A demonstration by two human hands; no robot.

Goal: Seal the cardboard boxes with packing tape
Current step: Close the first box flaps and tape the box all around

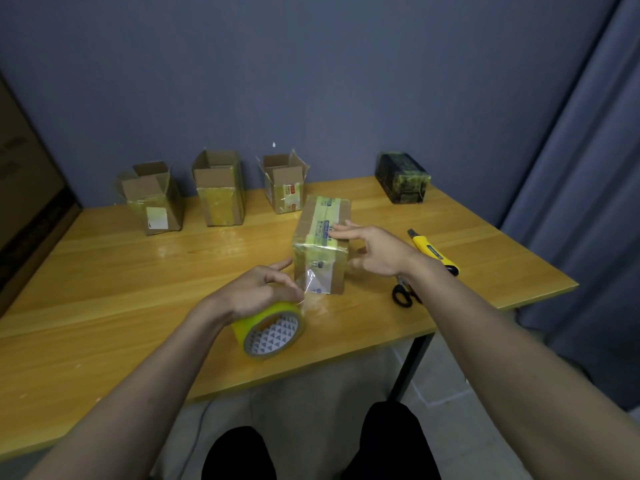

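Head view, catalogued left to right. Wooden bench: back row holds three open cardboard boxes, first, second, third, flaps up, old tape on their sides. Left hand: fingers curled over the yellow tape roll, which stands on edge near the front of the bench; a clear strip of tape runs from the roll to the near face of the closed box. Closed box: mid-bench, taped along its top. Right hand: grip apart, fingers straight, fingertips on the box top. Black scissors and yellow utility knife: just beside the right wrist. Dark wrapped parcel: far right corner.
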